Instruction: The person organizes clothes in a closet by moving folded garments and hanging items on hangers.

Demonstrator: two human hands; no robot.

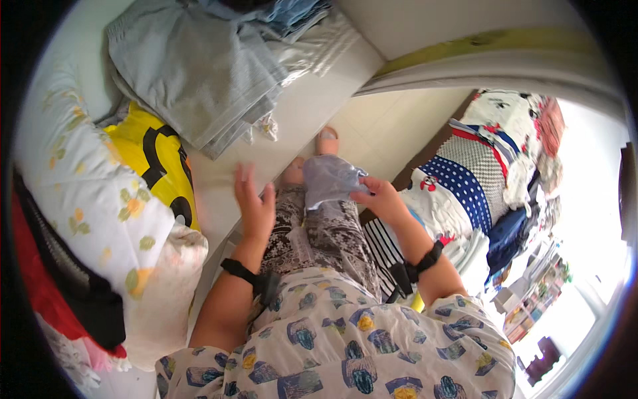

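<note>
A small greyish-blue piece of thin cloth (326,180) hangs from my right hand (381,199), pinched at its right edge between thumb and fingers. It drapes in front of my patterned trousers and partly hides my feet. What kind of garment it is, I cannot tell. My left hand (255,202) is raised to the left of the cloth, apart from it, with its fingers spread and nothing in them. The fingertips are slightly blurred. Both forearms wear black straps with small dark devices.
Grey folded clothing (199,75) lies at the top left, beside a yellow bag with black markings (157,164). A floral-print cloth (132,209) bulges along the left. On the right, several garments, among them a navy polka-dot cloth (456,182), lie piled beyond a pale doorway edge (448,70).
</note>
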